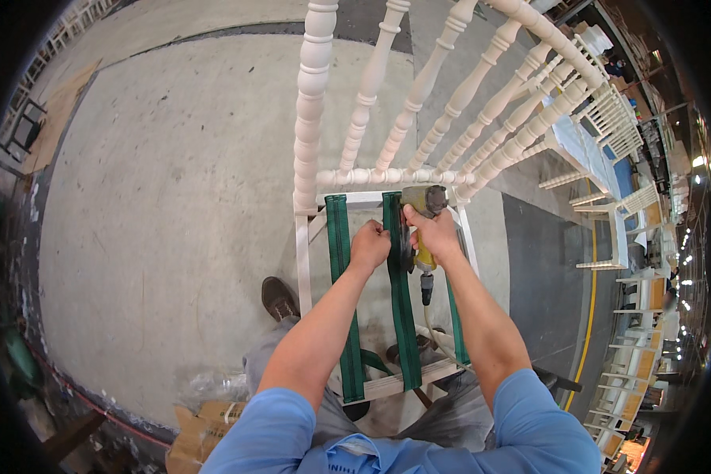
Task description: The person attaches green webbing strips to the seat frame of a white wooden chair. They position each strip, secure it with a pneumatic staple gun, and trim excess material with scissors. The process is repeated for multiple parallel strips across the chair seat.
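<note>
The chair (371, 177) is looking stiff; across it, soft-looking green straps (403, 316) are inviting edge grips. Over its right, right fingers (425, 225) are grasping the seemingly heavy gun (415, 196) by its handle; left fingers (379, 231) are curling beside one strap, pinching unclear.

Head-worn fisheye view, looking steeply down, close above the hands (369, 246), outer edges perhaps too dark to judge

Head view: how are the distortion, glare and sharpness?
Head view overall: strong fisheye bend, the yellow floor line bowing, corners black; head view, far right: small lights glaring white; head view, centre: hands and green straps reasonably sharp.
</note>
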A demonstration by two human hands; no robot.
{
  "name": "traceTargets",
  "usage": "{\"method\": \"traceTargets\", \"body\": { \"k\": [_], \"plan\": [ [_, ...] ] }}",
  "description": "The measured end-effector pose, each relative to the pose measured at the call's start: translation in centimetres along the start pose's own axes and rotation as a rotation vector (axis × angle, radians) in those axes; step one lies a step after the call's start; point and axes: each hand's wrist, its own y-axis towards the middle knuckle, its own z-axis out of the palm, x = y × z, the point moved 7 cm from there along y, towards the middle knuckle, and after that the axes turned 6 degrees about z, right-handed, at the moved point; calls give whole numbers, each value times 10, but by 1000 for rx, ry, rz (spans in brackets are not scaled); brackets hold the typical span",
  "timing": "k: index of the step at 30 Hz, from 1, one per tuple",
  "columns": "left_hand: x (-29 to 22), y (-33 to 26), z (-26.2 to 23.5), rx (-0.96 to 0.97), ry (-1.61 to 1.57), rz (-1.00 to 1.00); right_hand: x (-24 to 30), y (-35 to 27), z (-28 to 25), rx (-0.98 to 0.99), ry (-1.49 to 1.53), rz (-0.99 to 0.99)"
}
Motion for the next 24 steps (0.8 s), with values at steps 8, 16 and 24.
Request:
{"method": "traceTargets", "body": {
  "k": [8,16,24],
  "plan": [
    [-15,-45,42,452,-722,-424,7,-84,-87,-48,181,-18],
    [-35,-94,49,625,-975,-334,-11,-361,-322,-473,42,18],
    [-43,-218,79,496,-946,-541,-211,-590,-466,-947,-132,596]
  ]
}}
